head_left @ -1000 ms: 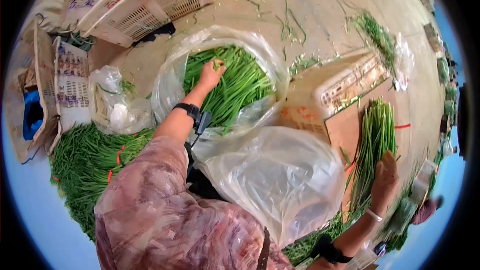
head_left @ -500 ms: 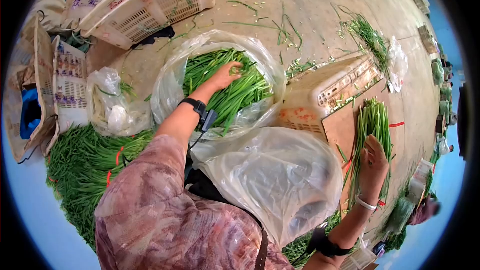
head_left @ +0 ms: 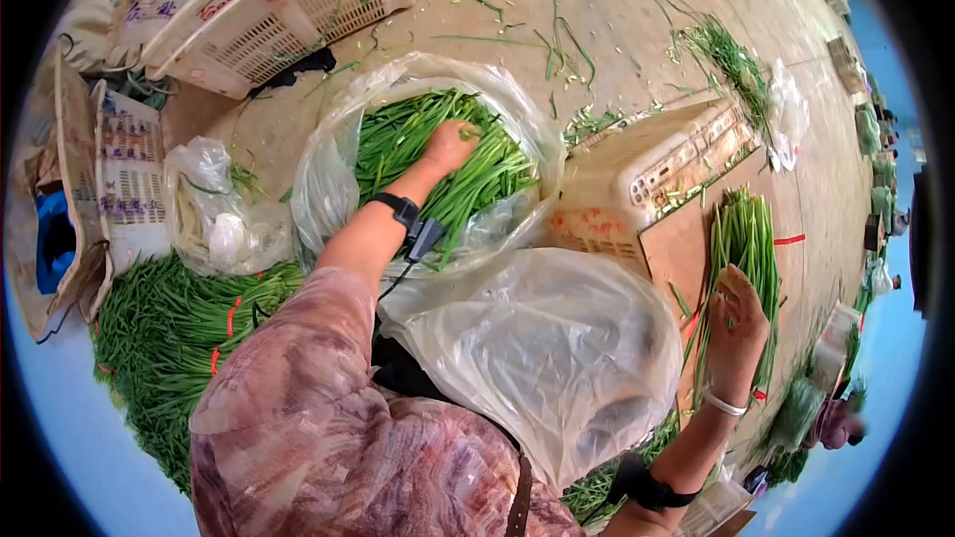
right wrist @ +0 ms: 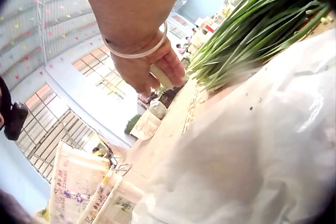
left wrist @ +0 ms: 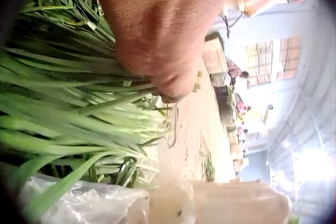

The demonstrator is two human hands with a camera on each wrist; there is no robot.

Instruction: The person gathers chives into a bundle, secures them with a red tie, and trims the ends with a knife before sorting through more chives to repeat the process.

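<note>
Inside a clear plastic bag (head_left: pixel 323 159) lies a mass of long green stalks (head_left: pixel 477 179). My left hand (head_left: pixel 450 147) is on top of them; in the left wrist view that hand (left wrist: pixel 160 35) has its fingers curled round a few stalks, whose cut ends poke out past the fingers. On the right, a bundle of green stalks (head_left: pixel 746 229) lies on a cardboard sheet (head_left: pixel 686 244). Over its near part is my right hand (head_left: pixel 738 323), fingers loosely bent. The right wrist view shows this hand (right wrist: pixel 139 69) beside the bundle (right wrist: pixel 252 35), holding nothing visible.
An empty-looking plastic bag (head_left: pixel 547 338) covers my lap. A dirty crate (head_left: pixel 607 194) stands between the bag and the cardboard. White crates (head_left: pixel 288 20) are at the upper left, tied greens (head_left: pixel 169 328) at the left, and loose scraps (head_left: pixel 731 65) lie on the floor.
My left hand has moved right across the stalks in the bag, its fingers now more curled. My right hand has shifted left and up along the bundle, with fingers more bent.
</note>
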